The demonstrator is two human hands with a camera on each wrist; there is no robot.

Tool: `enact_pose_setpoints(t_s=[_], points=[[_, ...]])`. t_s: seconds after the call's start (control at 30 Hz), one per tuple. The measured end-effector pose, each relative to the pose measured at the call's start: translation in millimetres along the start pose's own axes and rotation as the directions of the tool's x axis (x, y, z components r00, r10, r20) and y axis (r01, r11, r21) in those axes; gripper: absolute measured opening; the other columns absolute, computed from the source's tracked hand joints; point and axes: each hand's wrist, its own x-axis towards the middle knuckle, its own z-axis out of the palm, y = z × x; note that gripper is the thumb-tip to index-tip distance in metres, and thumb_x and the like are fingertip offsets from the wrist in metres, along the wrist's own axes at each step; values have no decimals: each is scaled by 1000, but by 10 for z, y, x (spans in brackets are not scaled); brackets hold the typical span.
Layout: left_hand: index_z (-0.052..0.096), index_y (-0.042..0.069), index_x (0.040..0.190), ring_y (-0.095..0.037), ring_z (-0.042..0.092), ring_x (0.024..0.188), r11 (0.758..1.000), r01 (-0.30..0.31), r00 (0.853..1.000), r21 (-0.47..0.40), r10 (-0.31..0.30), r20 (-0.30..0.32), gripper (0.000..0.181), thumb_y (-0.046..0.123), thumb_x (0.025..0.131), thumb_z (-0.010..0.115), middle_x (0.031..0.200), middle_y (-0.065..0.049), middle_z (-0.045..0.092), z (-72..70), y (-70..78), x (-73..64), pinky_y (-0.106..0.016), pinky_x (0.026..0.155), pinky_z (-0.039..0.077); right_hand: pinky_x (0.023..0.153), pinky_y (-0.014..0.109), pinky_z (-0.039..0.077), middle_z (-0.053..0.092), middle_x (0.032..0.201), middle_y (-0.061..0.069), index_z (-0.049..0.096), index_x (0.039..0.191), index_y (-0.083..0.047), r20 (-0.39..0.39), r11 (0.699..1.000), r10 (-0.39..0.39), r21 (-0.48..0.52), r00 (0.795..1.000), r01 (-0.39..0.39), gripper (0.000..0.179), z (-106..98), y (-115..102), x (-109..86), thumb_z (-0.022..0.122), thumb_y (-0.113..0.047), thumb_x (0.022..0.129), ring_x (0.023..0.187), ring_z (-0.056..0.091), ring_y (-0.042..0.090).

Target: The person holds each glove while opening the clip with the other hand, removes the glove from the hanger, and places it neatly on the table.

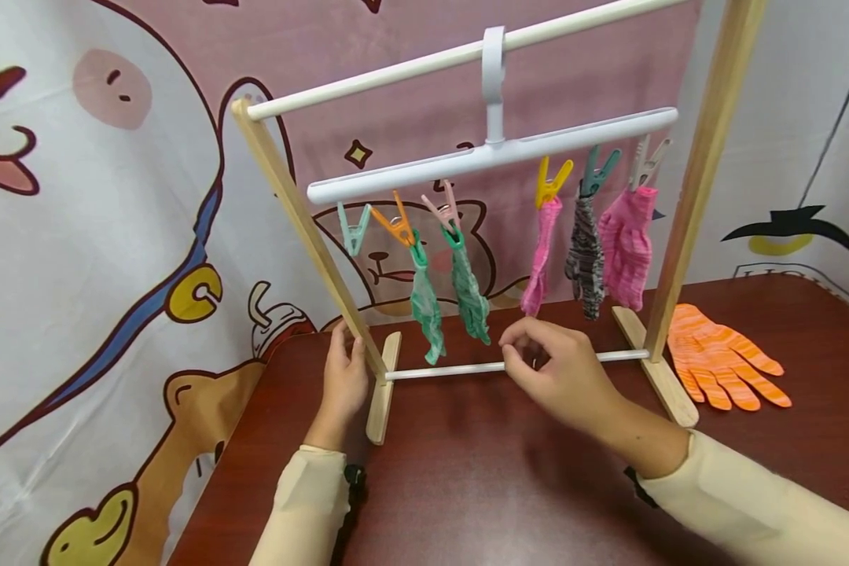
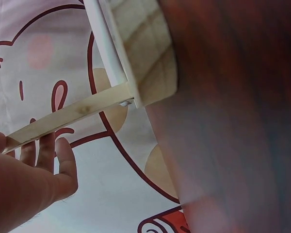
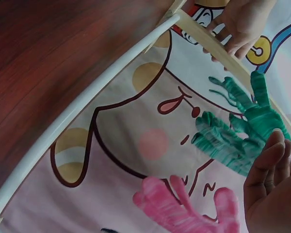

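Observation:
My left hand (image 1: 345, 377) holds the left wooden post (image 1: 293, 212) of a small drying rack, thumb and fingers on either side of it in the left wrist view. My right hand (image 1: 562, 369) hovers in front of the rack's lower bar with loosely bent fingers and nothing in them. Nearest to it hang a green glove (image 1: 471, 295) and a narrow pink glove (image 1: 543, 255). Another green glove (image 1: 426, 306) hangs further left; a grey marled glove (image 1: 586, 255) and a wider pink glove (image 1: 630, 248) are at the right. Clothespins clip them under a white hanger (image 1: 396, 177).
The hanger hooks over the white top rod (image 1: 410, 69). One mint clothespin (image 1: 354, 228) at its left end bears no glove. An orange glove (image 1: 722, 358) lies flat on the dark red table (image 1: 481, 479), beside the rack's right foot (image 1: 658, 373). A cartoon cloth hangs behind.

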Motion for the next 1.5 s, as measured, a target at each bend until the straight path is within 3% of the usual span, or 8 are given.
enact_pose_setpoints(t_s=[0.33,0.53,0.87,1.2,1.33,1.5], points=[[39,9,149,-38,57,123,1000,5,1000,-27,-5,1,41,11,108,40,139,-20,53,-15,10,4,-55,101,50,56,24,47,55,66,-12,66,89,-16,35,992,95,81,995,-98,12,168,-128,83,74,-7,86,61,54,3],[37,5,149,-41,56,123,999,-9,1000,-45,9,0,42,9,107,40,138,-25,52,-1,9,23,-57,102,48,57,24,48,58,67,-11,67,91,-16,24,991,106,76,994,-108,12,250,-174,121,77,-12,86,60,55,3],[41,11,147,-36,58,121,1000,12,1000,-25,-12,7,39,13,108,41,136,-20,54,21,14,10,-53,99,51,61,24,53,68,75,-6,70,105,-13,52,977,183,98,982,-188,19,366,-242,187,77,-17,88,64,61,4],[36,7,150,-40,55,125,998,-3,1000,-66,3,5,43,8,107,40,140,-22,52,41,-2,25,-57,103,48,84,32,59,71,116,7,63,127,-8,79,962,192,182,978,-203,42,416,-323,148,77,-13,87,99,71,20],[38,9,148,-38,57,122,999,-8,1000,-44,8,2,41,9,107,41,137,-19,54,30,-9,17,-55,101,50,97,38,55,66,132,10,55,138,-8,136,939,253,205,958,-277,53,437,-343,163,75,-17,90,119,66,26],[39,7,148,-38,58,120,999,-5,1000,-32,5,-1,41,8,107,41,136,-19,55,12,36,-17,-54,100,50,109,45,46,49,151,11,38,153,-15,248,890,331,238,911,-388,71,488,-359,195,72,-24,93,139,49,31]])
